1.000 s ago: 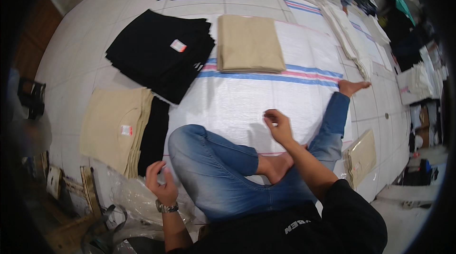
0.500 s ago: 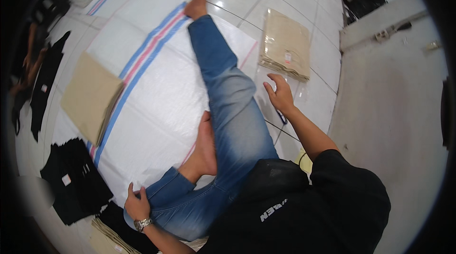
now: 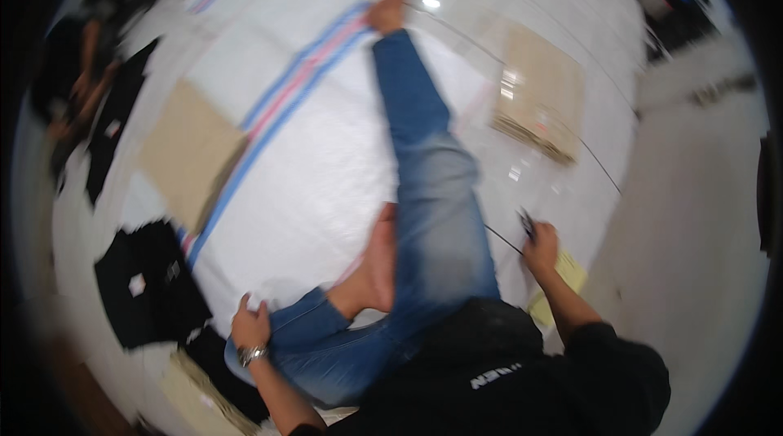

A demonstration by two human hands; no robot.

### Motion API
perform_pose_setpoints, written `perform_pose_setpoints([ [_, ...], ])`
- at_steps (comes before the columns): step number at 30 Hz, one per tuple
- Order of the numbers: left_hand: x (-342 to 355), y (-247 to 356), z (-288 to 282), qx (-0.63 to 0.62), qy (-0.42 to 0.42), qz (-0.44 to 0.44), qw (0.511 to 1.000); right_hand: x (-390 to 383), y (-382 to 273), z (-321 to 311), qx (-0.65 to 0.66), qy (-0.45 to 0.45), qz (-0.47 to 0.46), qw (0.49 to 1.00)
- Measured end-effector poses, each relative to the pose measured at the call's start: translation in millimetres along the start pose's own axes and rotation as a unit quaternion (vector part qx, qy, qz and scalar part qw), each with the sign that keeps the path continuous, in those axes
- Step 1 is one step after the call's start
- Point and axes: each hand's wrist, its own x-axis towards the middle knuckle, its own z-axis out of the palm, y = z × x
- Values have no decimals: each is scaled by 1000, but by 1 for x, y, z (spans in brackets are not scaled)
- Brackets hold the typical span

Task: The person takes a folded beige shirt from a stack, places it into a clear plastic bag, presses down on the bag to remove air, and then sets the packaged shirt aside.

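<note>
My right hand (image 3: 541,248) is closed around a small dark blue tool (image 3: 528,226), held just above the tiled floor to the right of my leg. Its slim tip points up and away; blur hides its exact kind. My left hand (image 3: 249,327), with a metal watch at the wrist, rests at my bent left knee. Its index finger and thumb stand apart, and I see nothing held in it. Beyond my right hand lies a stack of beige folded cloth in clear plastic (image 3: 540,93).
A white woven sheet (image 3: 310,167) with blue and pink stripes lies under my legs. Left of it are a beige folded stack (image 3: 192,154) and black folded garments (image 3: 151,285). Yellow paper (image 3: 563,285) lies by my right forearm. Another person's arms (image 3: 88,81) show far left.
My right hand has drawn back from beside the plastic-wrapped stack and picked up the small dark blue tool from the floor. My left hand stays at the knee; the whole view has shifted.
</note>
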Motion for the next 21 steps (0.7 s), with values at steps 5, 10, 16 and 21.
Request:
perform_pose_setpoints([
  [5,-2,11,-12,-3,21,1,1000,30,-47,-19,111,93,-88,986],
  [10,-6,-8,-4,-65,38,-2,997,99,-171,-38,283,65,-215,932],
  [16,-72,63,-80,-647,64,272,709,126,-281,-34,86,29,-330,940],
  [21,-151,115,-213,-626,24,612,482,125,-304,-37,-27,18,-317,948],
])
